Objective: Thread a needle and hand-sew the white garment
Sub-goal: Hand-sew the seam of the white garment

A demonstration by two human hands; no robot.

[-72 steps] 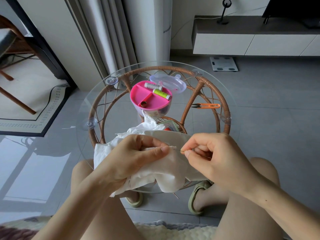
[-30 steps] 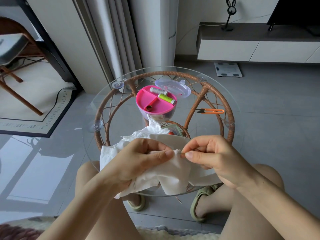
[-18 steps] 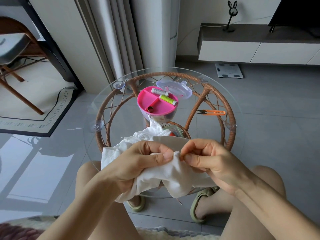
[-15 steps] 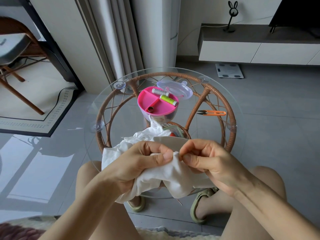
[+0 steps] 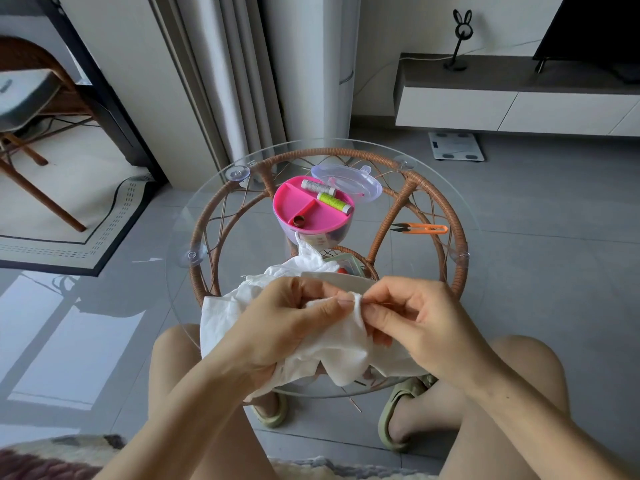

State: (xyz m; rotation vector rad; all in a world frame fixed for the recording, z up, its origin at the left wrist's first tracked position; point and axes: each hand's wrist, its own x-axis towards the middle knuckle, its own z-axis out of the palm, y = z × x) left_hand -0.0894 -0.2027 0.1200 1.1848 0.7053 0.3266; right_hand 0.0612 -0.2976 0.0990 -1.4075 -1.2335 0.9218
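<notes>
— How far along with the sewing?

— Midway, by the look of it. Threading apparently done, stitching under way. No telling how much seam is left, and no thread clear enough to make out.

— In the left grip (image 5: 287, 323)?

— Curled round a bunched fold of the white garment (image 5: 339, 344), with the thumb pressed on top at the edge.

— And the right grip (image 5: 415, 320)?

— Closed to a fine pinch on the needle (image 5: 379, 303), thumb against forefinger, with the point end meeting the fold just beside the left thumb. Already through the cloth or not: impossible to say.

— Where does that put the garment?

— Between both grips and draped below them, over the near edge of the glass bench (image 5: 242, 237) toward the knees.

— Beyond the grips?

— Farther out on the bench, a pink sewing box (image 5: 311, 213) carrying a grey spool (image 5: 318, 187) and a green spool (image 5: 334, 202), with a clear lid (image 5: 346, 181) behind. Out past the right grip, orange snips (image 5: 420, 229), lying apart from everything, probably wanted for cutting the thread at the end.
</notes>
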